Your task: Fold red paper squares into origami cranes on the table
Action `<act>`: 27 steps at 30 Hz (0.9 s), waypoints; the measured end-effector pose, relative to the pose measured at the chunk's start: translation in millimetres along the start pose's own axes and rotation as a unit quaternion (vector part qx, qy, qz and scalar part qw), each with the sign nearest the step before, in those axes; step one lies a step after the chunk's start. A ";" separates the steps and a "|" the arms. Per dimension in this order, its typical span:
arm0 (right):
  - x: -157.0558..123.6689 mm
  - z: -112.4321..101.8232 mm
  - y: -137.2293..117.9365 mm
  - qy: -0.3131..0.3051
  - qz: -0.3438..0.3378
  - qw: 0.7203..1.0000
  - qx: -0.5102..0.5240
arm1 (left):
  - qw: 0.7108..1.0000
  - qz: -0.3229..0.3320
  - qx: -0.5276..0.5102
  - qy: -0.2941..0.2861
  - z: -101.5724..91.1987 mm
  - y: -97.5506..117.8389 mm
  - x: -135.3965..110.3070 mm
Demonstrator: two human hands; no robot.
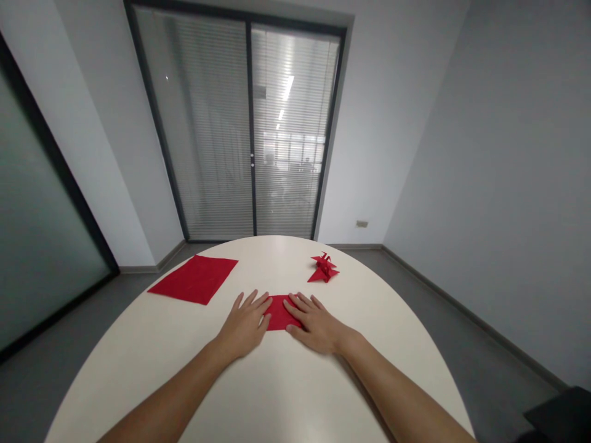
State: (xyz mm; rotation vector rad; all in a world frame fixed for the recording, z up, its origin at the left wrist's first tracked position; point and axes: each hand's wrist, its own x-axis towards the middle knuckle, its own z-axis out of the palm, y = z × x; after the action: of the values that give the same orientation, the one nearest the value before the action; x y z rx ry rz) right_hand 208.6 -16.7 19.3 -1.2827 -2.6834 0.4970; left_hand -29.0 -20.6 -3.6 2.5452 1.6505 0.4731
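Folded red paper (278, 312) flat on table, pressed between both hands.

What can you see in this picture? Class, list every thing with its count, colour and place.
table: one, white, round, in front of the person
folded paper: one, red, on the table between the hands
sheet: one, red, flat on the table, far left
crane: one, red, folded paper, on the table, far right
doors: two, glass with dark frames and blinds, back wall
socket: one, pale, low on the wall right of the doors
left hand: one, flat, fingers on the folded paper's left edge
right hand: one, flat, fingers on its right edge
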 end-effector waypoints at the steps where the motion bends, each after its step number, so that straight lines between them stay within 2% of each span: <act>1: 0.3 0.4 -0.1 0.004 0.002 1.000 -0.004 | 1.000 -0.007 0.007 0.013 -0.1 -0.5 0.7; 4: 0.8 1.2 -1.9 0.018 0.012 1.000 -0.015 | 0.999 0.003 0.014 0.034 -1.2 -1.8 2.3; 7: 1.1 1.3 -4.2 0.019 0.023 0.999 -0.017 | 0.999 0.042 -0.007 0.002 -1.1 -4.0 2.6; 10: 1.1 0.5 -4.9 0.016 0.032 0.999 -0.014 | 0.999 0.031 -0.025 -0.023 1.1 -7.2 2.1; 20: -3.3 -5.7 -0.9 0.004 0.023 1.000 -0.001 | 0.999 0.045 -0.024 0.001 3.3 -13.2 -0.6; 23: -3.3 -5.7 -0.8 0.012 0.024 1.000 -0.006 | 0.998 0.057 -0.025 -0.016 1.8 -11.8 -1.1; 27: -3.0 -5.0 -0.3 0.019 0.028 0.999 -0.008 | 1.000 0.024 -0.003 -0.012 0.8 -10.5 -2.0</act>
State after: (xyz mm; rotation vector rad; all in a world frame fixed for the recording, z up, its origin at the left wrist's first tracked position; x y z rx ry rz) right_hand 211.5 -18.0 24.2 -1.3615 -2.6319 0.4553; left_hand -38.8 -17.9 -7.1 2.5803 1.5817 0.4474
